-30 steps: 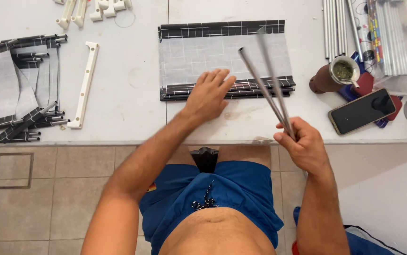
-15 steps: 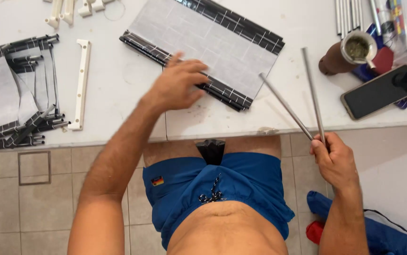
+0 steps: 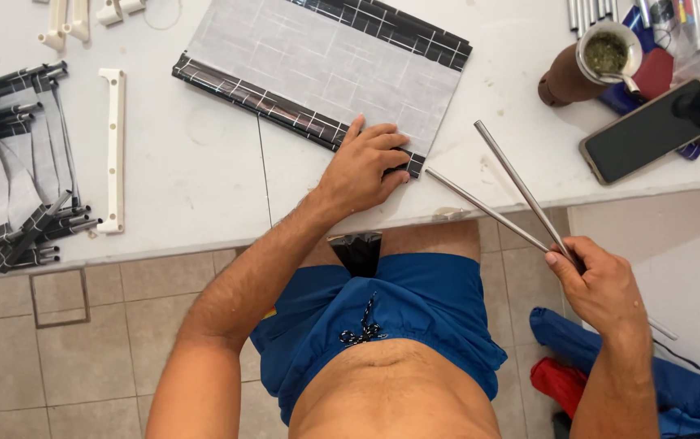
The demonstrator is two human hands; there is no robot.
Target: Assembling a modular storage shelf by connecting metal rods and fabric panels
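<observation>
metal rods (image 3: 513, 191), two thin ones, are pinched in my right hand (image 3: 602, 284), angling up over the white surface (image 3: 195, 175). my left hand (image 3: 364, 167) lies flat, fingers spread, on the near corner of the grey mesh panel (image 3: 326, 69) with black borders, tilted on the surface. beyond the rods sit a phone (image 3: 651, 130) and a brown cup (image 3: 590, 65).

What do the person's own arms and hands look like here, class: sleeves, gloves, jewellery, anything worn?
Both arms are bare to the shoulder, with no sleeves. The left hand and right hand wear no gloves, and no rings, watch or wristbands show. Visible forearm hair on both.
</observation>
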